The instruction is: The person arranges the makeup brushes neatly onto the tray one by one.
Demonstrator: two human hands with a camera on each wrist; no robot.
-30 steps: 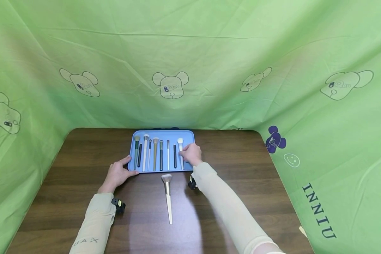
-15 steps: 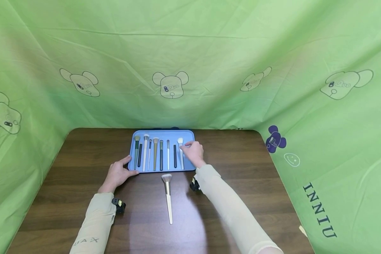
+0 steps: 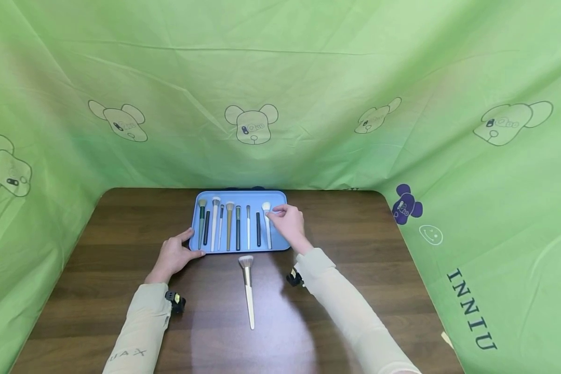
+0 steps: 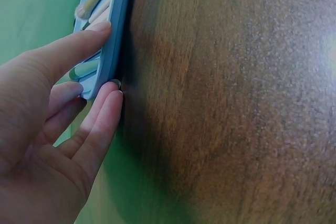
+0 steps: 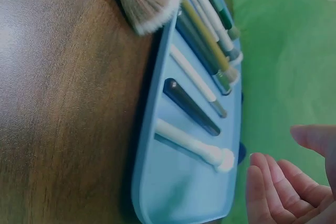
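A blue tray (image 3: 279, 243) holds a row of makeup brushes, with green, black, white and tan handles. At its front left corner my left hand (image 3: 172, 255) grips the edge; in the left wrist view the thumb lies on the tray rim (image 4: 118, 30) and fingers reach its side. My right hand (image 3: 289, 224) is over the tray's right side, fingertips beside the head of a white brush (image 5: 191, 142). The right wrist view shows this hand apart from the brush, fingers loosely bent and holding nothing. In front of the tray lies a larger brush (image 3: 249, 296) with a pale handle.
The brown wooden table (image 3: 364, 270) carries the tray near its back edge. A green cloth (image 3: 308, 62) printed with bear heads hangs behind and on both sides. A short black brush (image 5: 191, 107) lies beside the white one in the tray.
My right hand has let go of the white brush and shifted slightly right and up, away from its handle. The left hand stays at the tray corner.
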